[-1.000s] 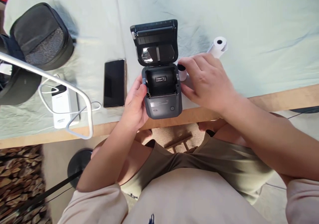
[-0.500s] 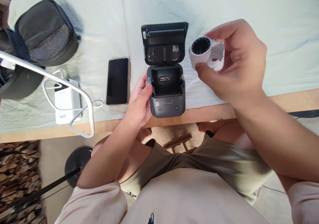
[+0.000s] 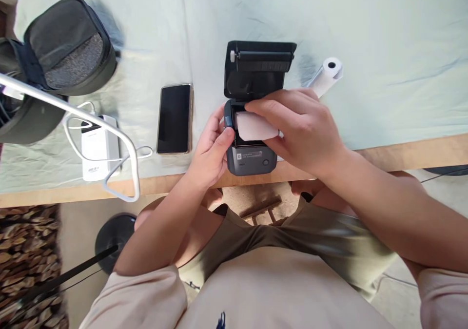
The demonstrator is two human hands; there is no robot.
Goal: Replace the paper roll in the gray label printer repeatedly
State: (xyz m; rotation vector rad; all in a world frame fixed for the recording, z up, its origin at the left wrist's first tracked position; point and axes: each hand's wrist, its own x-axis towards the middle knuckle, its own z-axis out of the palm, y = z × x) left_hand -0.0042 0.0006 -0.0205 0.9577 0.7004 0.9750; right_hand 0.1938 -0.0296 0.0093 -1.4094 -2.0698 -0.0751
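My left hand (image 3: 212,148) is closed around the left side of a small dark grey label printer (image 3: 252,161) at the table's front edge. The printer's lid (image 3: 258,68) stands open, tipped back with its roller showing. My right hand (image 3: 298,124) is closed on a white paper roll (image 3: 256,126), which sits partly in the printer's compartment. The fingers and loose paper hide most of that roll. Behind my right hand, a second white paper roll (image 3: 325,78) with a dark core lies on the cloth, its near end covered by the hand.
Left of the printer lies a phone (image 3: 174,118). Farther left are a white power bank (image 3: 98,156) with a cable and an open black zip case (image 3: 69,41). A white bent tube (image 3: 91,117) crosses above them. The wooden table edge (image 3: 163,185) runs in front.
My right hand has moved left with the paper roll, from beside the printer into its compartment. The printer has shifted slightly right in my left hand. The second roll has come into view.
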